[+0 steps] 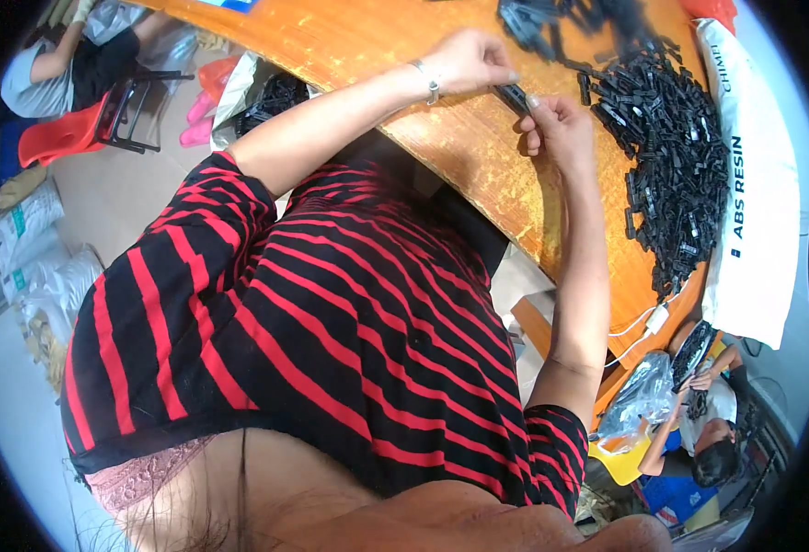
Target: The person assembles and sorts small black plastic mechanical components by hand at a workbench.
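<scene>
Between my two hands, over the table's near edge, is a small black plastic part point(513, 97), narrow and elongated. My left hand point(467, 64), with a bracelet at its wrist, pinches one end between thumb and fingers. The other end is gripped by my right hand point(559, 131), its thumb on top and fingers curled beneath. Fingertips cover both ends, so the part's full shape is hidden. Right of my right hand, a large heap of similar black plastic parts point(671, 156) spreads over the wooden table point(533, 204).
A white printed sack point(756, 193) lies along the heap's right side. More dark parts point(570, 23) lie blurred at the far edge. A white cable connector point(656, 319) hangs by the table's right edge. Other people sit at the upper left point(41, 78) and lower right point(712, 432).
</scene>
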